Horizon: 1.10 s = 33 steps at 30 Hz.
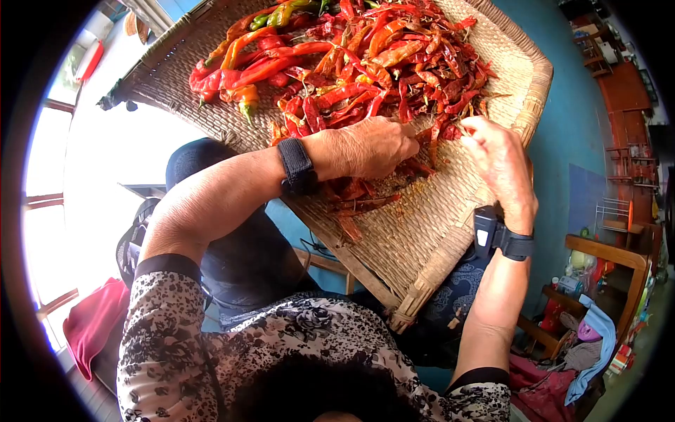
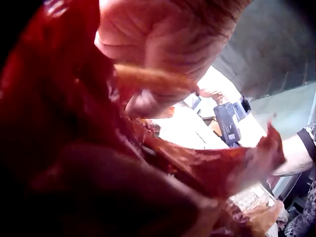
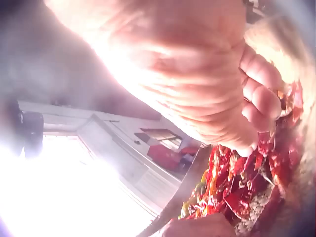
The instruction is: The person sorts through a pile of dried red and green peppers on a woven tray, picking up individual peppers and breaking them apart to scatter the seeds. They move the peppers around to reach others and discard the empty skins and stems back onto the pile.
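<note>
Red, dried chili peppers (image 1: 422,60) lie heaped on a woven tray (image 1: 429,232), with glossier fresh ones (image 1: 260,70) at its left. My left hand (image 1: 369,146) is low over the near side of the pile, its fingers curled round a dried pepper, their tips partly hidden. Large and blurred, red peppers (image 2: 212,170) lie close below the left hand (image 2: 163,44) in the left wrist view. To the right, my right hand (image 1: 499,158) has bent fingers at the pile's edge; in the right wrist view, whether these fingers (image 3: 261,98) pinch anything is unclear.
Loose yellow seeds (image 1: 415,197) and several pepper pieces (image 1: 355,200) lie on the near part of the tray. The tray's near corner (image 1: 401,320) points toward my body. A wooden chair (image 1: 608,257) with cloths stands at the right, and a red cloth (image 1: 95,327) hangs at the left.
</note>
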Each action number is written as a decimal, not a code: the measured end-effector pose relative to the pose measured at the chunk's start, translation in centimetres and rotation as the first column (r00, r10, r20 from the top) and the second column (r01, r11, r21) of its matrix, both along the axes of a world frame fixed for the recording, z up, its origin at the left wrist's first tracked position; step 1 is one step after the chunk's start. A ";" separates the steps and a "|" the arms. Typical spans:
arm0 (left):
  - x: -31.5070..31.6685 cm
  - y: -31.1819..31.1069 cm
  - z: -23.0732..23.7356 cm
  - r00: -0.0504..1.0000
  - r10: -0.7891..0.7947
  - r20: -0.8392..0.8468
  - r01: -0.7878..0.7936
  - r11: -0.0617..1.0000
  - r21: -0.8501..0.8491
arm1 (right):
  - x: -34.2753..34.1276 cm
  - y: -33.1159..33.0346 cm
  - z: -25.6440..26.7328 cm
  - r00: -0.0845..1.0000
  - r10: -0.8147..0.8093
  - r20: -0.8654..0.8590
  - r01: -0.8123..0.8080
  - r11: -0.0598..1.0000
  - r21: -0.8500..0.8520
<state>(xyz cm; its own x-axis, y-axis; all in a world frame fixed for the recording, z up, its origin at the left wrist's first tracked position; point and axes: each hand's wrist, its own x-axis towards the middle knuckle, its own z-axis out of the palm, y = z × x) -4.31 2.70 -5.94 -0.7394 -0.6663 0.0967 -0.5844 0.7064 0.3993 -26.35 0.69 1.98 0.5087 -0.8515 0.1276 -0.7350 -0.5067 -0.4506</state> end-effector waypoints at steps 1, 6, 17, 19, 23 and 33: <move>0.2 -0.1 0.4 1.000 0.002 -0.002 -0.002 1.000 -0.001 | 0.4 -0.1 -0.2 0.998 0.045 -0.040 -0.043 0.998 0.034; 2.2 -1.3 1.9 0.978 0.077 -0.196 -0.062 0.995 0.078 | 1.3 -0.2 -0.7 0.979 0.106 -0.175 -0.071 0.978 0.195; 4.0 -1.3 5.1 0.914 0.209 -0.347 -0.164 0.974 0.156 | 1.8 0.8 -3.5 0.907 0.296 -0.298 -0.236 0.946 0.222; 3.7 -1.5 4.9 0.914 0.180 -0.363 -0.139 0.981 0.135 | 1.5 1.0 -2.9 0.955 0.252 -0.158 -0.218 0.954 0.205; 3.3 -1.5 4.8 0.920 0.169 -0.355 -0.114 0.979 0.170 | 0.5 0.5 -1.6 0.994 0.107 0.037 -0.111 0.986 0.124; 2.9 -1.2 5.0 0.923 0.182 -0.338 -0.113 0.970 0.215 | -12.0 -1.3 0.7 0.537 -0.816 -0.215 0.691 0.572 -0.442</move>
<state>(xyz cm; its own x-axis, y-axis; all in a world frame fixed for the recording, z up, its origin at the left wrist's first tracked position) -1.36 1.46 -0.94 -0.5718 -0.7968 0.1954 -0.4725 0.5146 0.7155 -38.31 -0.64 2.68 -0.2539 -0.8904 0.3778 -0.9628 0.2702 -0.0102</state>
